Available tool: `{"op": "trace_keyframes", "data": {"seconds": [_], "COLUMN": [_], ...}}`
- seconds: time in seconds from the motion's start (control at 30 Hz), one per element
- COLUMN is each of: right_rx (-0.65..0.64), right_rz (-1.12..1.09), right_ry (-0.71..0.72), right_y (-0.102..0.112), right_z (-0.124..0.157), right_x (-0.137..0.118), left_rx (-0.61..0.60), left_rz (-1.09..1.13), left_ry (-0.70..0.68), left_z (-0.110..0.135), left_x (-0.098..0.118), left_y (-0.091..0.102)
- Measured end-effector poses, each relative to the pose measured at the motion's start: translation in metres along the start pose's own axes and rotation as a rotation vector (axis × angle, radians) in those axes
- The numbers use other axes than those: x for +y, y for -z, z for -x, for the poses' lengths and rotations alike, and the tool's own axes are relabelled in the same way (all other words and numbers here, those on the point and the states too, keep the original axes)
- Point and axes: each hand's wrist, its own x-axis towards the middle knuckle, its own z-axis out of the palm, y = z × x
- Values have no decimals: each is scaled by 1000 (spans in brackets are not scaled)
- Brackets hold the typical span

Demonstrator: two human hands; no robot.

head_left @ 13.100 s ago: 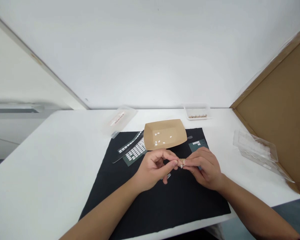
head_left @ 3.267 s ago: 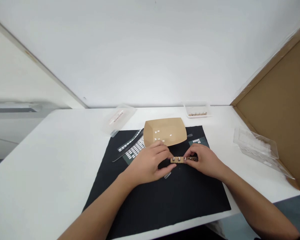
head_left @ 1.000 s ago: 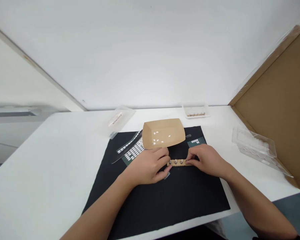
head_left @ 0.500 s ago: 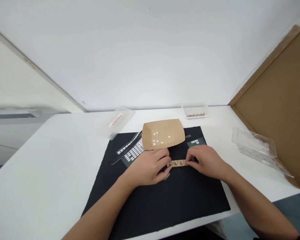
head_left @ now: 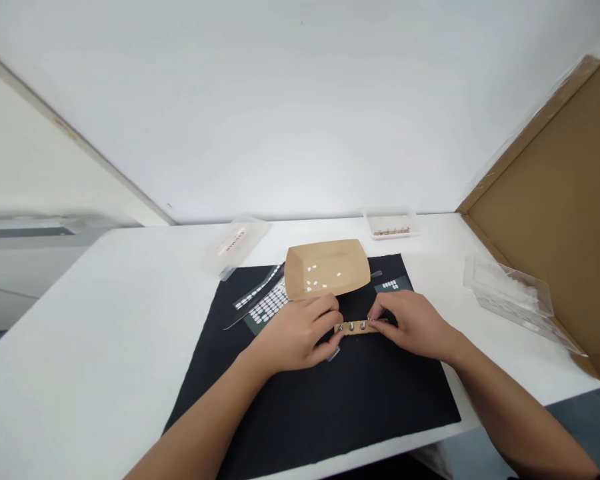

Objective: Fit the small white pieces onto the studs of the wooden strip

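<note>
A small tan strip (head_left: 355, 327) set with several metal studs lies on the black mat (head_left: 320, 400). My left hand (head_left: 295, 333) pinches its left end with curled fingers, and a thin metal tool pokes out under that hand. My right hand (head_left: 413, 323) has its fingertips closed on the strip's right end. Just behind both hands stands a brown paper tray (head_left: 327, 267) with several small white pieces inside.
Dark sheets with rows of white stickers (head_left: 265, 303) and a black tweezer-like tool lie left of the tray; another sheet (head_left: 391, 286) is at its right. Clear plastic boxes (head_left: 510, 293) (head_left: 393, 223) (head_left: 235, 241) sit around the white table. A cardboard panel (head_left: 555, 207) leans at right.
Earlier both hands held the strip lifted between their fingertips; now it lies flat on the mat with a hand at each end. Over the last second almost nothing moved.
</note>
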Motion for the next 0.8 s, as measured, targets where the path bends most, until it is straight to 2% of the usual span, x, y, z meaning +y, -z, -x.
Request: {"op": "trace_keyframes", "data": {"seconds": [0.3, 0.6, 0.8], "right_rx": [136, 159, 94], "right_rz": [-253, -193, -187], "right_ry": [40, 114, 137], "right_y": [-7, -16, -18], "right_z": [-2, -2, -1], "right_x": [-6, -4, -5], "left_rx": [219, 146, 100], "left_rz": [273, 398, 427], "left_ry": [42, 33, 47], "left_z": [-6, -6, -6], "left_x": [14, 20, 19], "left_y": [-4, -10, -9]}}
